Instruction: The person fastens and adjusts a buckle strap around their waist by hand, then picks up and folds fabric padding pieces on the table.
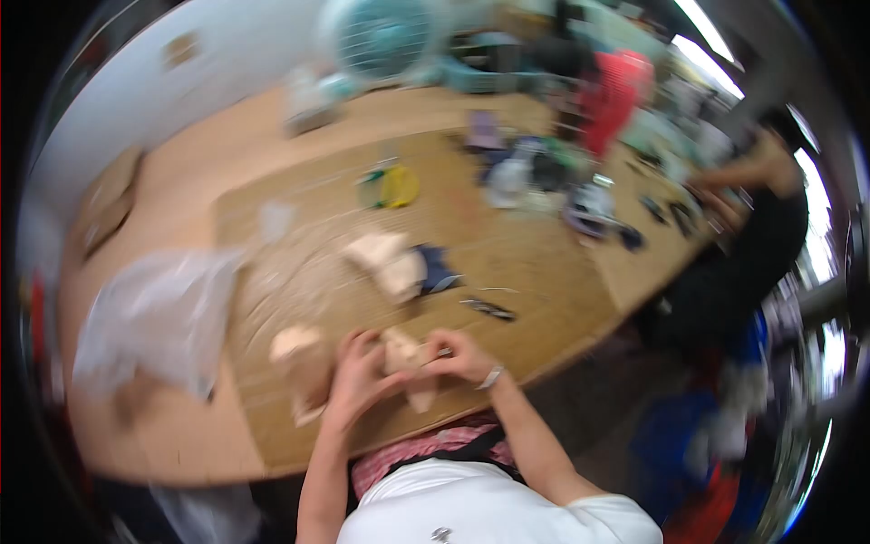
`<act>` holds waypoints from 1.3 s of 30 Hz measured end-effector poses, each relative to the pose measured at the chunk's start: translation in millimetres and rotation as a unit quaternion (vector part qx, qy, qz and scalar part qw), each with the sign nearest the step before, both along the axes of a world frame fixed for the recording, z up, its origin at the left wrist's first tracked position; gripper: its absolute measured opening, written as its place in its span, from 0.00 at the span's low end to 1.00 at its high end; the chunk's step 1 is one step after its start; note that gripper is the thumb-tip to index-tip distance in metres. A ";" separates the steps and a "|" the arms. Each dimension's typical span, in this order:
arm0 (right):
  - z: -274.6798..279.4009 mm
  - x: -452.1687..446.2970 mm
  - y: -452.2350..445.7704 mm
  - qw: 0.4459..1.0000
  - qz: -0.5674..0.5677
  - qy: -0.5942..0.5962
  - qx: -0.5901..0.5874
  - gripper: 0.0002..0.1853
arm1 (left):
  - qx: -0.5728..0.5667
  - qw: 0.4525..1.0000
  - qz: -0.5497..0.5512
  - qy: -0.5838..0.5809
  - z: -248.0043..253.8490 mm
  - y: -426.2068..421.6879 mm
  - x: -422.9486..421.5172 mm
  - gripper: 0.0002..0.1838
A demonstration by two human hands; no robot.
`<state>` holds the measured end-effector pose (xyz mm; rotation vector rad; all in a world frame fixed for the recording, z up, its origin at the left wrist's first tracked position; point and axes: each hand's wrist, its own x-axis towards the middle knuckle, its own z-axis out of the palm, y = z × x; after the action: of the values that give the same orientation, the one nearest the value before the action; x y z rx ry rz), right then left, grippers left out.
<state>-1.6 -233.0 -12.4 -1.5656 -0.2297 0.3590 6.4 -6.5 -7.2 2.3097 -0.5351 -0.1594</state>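
Note:
Close to the table's front edge, a small pale beige piece (421,392), fabric-like and folded, is held between my two hands. My left hand (361,379) grips its left side, fingers curled and thumb reaching across. On the other side, my right hand (458,356) pinches it between thumb and fingers. A larger beige piece (304,363) lies just left of my left hand. Beyond my hands rest more beige pieces (390,263) beside a dark blue piece (437,268). Blur hides the exact material and any small detail between the fingers.
Right of the beige pieces lies a black-handled tool (490,310), its kind unclear. Yellow and green rings (390,186) sit farther back. A clear plastic bag (159,317) is at left, a fan (382,41) at the back. Another person (761,199) works at the right edge.

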 end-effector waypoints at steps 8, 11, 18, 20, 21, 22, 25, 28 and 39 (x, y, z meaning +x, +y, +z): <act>3.8 -6.1 1.0 0.930 -0.015 0.178 0.321 0.10 | -0.120 0.992 -0.031 0.036 29.6 -0.3 -18.4 0.33; -4.7 -4.3 12.9 0.926 -0.036 0.193 0.322 0.09 | -0.432 0.832 0.003 0.349 38.8 2.0 -25.2 0.30; -5.0 -5.6 34.1 0.950 -0.112 0.186 0.223 0.08 | -0.412 0.855 0.114 0.292 38.7 -7.4 -35.8 0.29; -9.6 -7.2 37.5 0.957 -0.137 0.164 0.193 0.08 | -0.408 0.882 0.107 0.210 40.7 -10.2 -38.1 0.32; -15.7 -6.2 40.3 0.960 -0.135 0.166 0.180 0.08 | -0.407 0.882 0.104 0.211 40.8 -11.4 -38.6 0.32; -21.8 -6.0 41.3 0.963 -0.133 0.167 0.167 0.09 | -0.392 0.890 0.119 0.198 40.4 -11.7 -39.7 0.31; -17.2 -10.2 40.1 0.976 -0.109 0.126 0.142 0.09 | -0.313 0.923 0.117 0.189 31.7 -0.1 -37.8 0.27; 0.0 -12.2 41.0 0.970 -0.109 0.131 0.174 0.09 | -0.245 0.941 0.092 0.216 34.7 6.1 -36.8 0.23; -2.6 -14.2 47.7 0.970 -0.139 0.115 0.164 0.08 | -0.421 0.824 0.134 0.354 25.1 7.5 -40.4 0.14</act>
<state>-15.8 -185.4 -14.9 -1.1973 0.1081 0.2644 -34.0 1.0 17.9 1.2841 0.1181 -0.5052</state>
